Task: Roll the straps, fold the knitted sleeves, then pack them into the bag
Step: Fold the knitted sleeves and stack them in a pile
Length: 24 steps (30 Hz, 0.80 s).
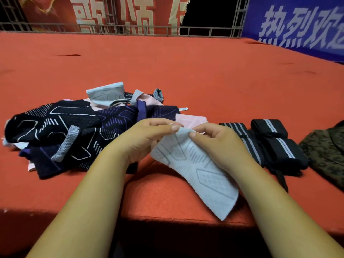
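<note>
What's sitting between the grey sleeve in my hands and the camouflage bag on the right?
The black striped straps lie on the red surface between them, just right of your right hand. Lifted higher, the grey sleeve should pass over them to the camouflage bag.

Looking out over a red felt desk (pixel 186 67), dented and creased in spots. Fenced at the far edge by a grey metal railing (pixel 210 32). Hung behind with a red banner (pixel 104 12) (big pale characters) and, off right, a blue banner (pixel 297 25) lettered white.
</note>
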Motion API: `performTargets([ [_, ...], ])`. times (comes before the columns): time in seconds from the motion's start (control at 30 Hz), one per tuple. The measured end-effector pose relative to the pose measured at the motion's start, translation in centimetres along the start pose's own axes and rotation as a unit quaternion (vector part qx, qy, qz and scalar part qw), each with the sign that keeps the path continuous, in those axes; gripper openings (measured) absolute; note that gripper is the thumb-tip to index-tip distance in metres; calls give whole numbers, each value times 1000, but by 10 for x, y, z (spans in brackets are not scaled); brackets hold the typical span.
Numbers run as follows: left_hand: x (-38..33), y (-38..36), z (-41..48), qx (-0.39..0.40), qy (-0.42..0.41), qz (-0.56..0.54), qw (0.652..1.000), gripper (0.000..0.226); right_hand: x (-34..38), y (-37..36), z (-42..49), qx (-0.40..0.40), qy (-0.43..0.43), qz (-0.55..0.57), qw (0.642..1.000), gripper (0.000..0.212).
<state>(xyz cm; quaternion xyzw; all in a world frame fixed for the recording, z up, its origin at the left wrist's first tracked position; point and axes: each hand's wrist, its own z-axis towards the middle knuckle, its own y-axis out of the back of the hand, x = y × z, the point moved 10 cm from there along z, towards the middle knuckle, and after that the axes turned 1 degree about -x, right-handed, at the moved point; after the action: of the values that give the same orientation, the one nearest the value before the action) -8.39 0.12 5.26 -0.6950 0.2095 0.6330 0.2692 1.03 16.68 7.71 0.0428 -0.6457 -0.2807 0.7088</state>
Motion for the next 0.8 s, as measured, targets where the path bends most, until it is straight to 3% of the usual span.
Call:
performTargets([
  [0.3,-1,16,3,-68,-35,-29,997,9,-1,-6,0,23,-17,9,1000,7],
  [0.47,-5,18,6,-129,-55,-62,988,13,0,-10,0,49,-20,18,998,7],
  [0.57,-1,29,7,-180,-58,-46,981,12,1,-7,3,20,-10,15,1000,9],
  [0.7,4,24,8,-171,-23,-54,984,29,-6,5,6,-58,-2,41,997,13],
  [0.8,26,4,7,-85,94,-56,990,63,-16,11,5,-111,-30,134,984,14],
])
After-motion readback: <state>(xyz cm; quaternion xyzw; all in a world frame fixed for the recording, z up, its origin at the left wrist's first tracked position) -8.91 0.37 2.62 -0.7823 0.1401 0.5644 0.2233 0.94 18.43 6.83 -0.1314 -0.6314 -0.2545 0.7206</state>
